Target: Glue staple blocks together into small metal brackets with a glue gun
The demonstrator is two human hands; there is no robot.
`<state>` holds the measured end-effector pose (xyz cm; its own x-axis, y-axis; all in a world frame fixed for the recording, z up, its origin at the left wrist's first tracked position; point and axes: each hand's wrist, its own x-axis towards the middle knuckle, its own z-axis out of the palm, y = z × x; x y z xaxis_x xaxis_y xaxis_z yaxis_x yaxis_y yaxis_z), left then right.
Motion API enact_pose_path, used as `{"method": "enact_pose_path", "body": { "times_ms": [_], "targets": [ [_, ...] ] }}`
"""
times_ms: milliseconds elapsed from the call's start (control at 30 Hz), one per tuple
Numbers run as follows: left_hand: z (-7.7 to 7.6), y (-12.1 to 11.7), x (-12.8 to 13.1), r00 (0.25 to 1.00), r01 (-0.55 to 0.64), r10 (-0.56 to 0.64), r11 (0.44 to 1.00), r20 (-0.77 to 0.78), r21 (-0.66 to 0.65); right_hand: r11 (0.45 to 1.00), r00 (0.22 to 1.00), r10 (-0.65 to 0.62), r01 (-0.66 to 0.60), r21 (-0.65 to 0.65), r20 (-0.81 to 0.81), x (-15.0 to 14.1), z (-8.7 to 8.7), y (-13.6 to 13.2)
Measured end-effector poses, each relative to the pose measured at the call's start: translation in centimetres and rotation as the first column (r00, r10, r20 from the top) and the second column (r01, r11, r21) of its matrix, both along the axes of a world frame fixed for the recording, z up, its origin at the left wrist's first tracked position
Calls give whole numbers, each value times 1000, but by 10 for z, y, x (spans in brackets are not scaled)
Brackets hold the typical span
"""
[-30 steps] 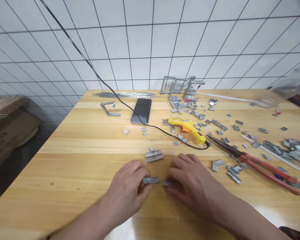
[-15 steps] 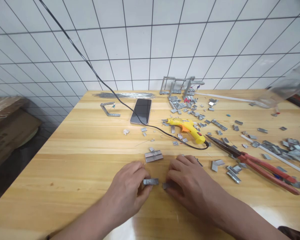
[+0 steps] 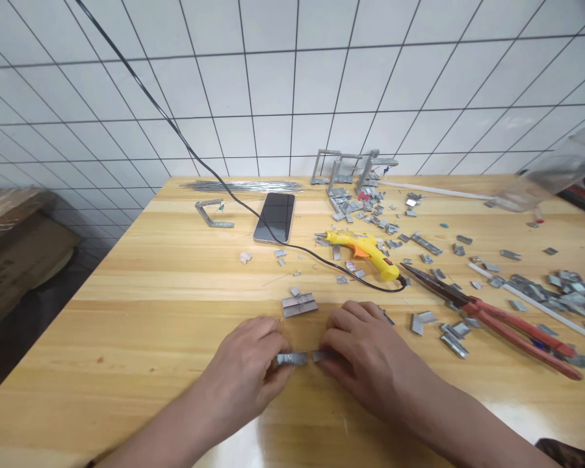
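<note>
Near the front of the wooden table, my left hand (image 3: 253, 361) pinches a short grey metal strip piece (image 3: 293, 358) whose end sticks out to the right. Facing it, my right hand (image 3: 358, 354) grips another small grey metal piece (image 3: 320, 355), mostly hidden by the fingers. A narrow gap separates the two ends. Just beyond my hands lies a flat grey metal piece (image 3: 299, 305) with a smaller bit against its far side.
A yellow glue gun (image 3: 370, 250) and its black cable (image 3: 214, 174) cross the table behind a phone (image 3: 275, 218). Red-handled pliers (image 3: 511, 328) lie right among scattered metal pieces (image 3: 560, 292). Small metal frames (image 3: 341, 166) stand by the tiled wall; a bent frame (image 3: 213, 214) lies left.
The gap between the two metal pieces has narrowed. My right hand has shifted slightly left, and both pieces sit almost in line.
</note>
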<state>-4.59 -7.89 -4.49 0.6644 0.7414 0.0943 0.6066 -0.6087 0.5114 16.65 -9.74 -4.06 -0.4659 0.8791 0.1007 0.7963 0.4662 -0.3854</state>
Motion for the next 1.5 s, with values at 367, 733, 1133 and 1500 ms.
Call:
{"method": "enact_pose_path", "body": {
  "times_ms": [367, 733, 1133, 1500],
  "targets": [
    [6, 10, -9, 992, -51, 55, 998, 112, -40, 999, 997, -29, 31, 33, -68, -6, -5, -2],
    [3, 9, -9, 997, -72, 74, 995, 31, -76, 999, 996, -32, 33, 17, -84, -6, -8, -1],
    [6, 9, -10, 999, -41, 39, 995, -24, -88, 999, 996, -25, 27, 21, -90, -6, -7, -1],
    [4, 8, -7, 1000, -16, 14, 996, -21, -88, 998, 994, -43, 47, 41, -97, -7, -12, 0]
  ]
}}
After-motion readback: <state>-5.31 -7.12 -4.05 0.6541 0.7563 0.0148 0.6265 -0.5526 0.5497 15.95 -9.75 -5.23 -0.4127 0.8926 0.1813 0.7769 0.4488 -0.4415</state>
